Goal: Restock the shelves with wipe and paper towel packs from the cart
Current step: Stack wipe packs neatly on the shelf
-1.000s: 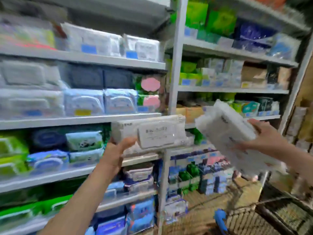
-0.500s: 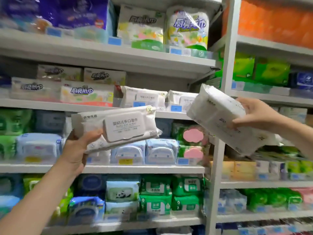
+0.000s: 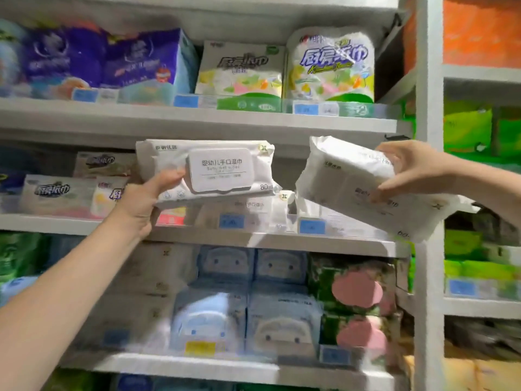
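Soft white wipes, one pack per hand, before the middle shelf [image 3: 324, 244].
At centre the left hand [image 3: 146, 198] grips the lidded pack [image 3: 214, 170] by its lower-left edge; the right hand [image 3: 408, 170] fingers curl over the tilted pack [image 3: 346, 190], probably glossy plastic, centre right.

Bright, even light; soft shadow under the shelf [image 3: 197, 124] above the wipe pack [image 3: 220, 167]. Its print reads fairly sharp; goods [image 3: 214, 320] below and left of it are smeared.

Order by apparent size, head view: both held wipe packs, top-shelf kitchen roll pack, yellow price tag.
1. tilted wipe pack in the right hand, perhaps nearer the camera
2. level wipe pack in the left hand
3. kitchen roll pack
4. yellow price tag
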